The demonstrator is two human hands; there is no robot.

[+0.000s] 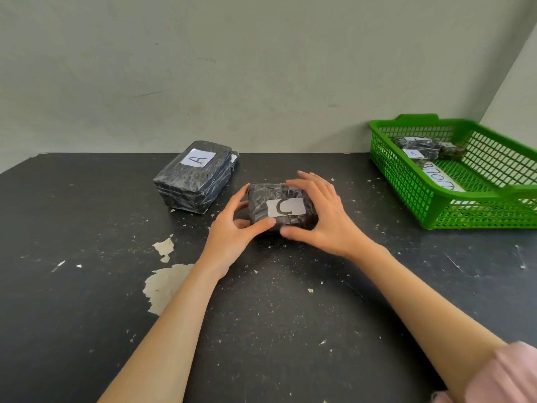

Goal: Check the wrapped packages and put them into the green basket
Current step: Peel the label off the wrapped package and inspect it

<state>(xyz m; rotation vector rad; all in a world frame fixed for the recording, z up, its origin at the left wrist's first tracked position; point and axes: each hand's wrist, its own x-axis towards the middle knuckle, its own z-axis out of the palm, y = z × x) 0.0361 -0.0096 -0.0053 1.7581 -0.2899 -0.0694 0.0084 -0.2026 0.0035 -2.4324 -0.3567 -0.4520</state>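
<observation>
A small black wrapped package (283, 206) with a white label marked C sits at the middle of the black table. Both hands hold it: my left hand (232, 231) grips its left side, thumb along the near edge, and my right hand (322, 216) covers its right side and top. A larger black wrapped package (193, 177) labelled A lies behind and to the left, untouched. The green basket (412, 181) stands at the right against the wall and contains wrapped packages (420, 146) with white labels.
The black table top (87, 286) is scuffed, with chipped pale patches (165, 283) left of my left forearm. A grey wall (232, 68) runs along the back edge. A white strip with writing (444, 180) lies in the basket.
</observation>
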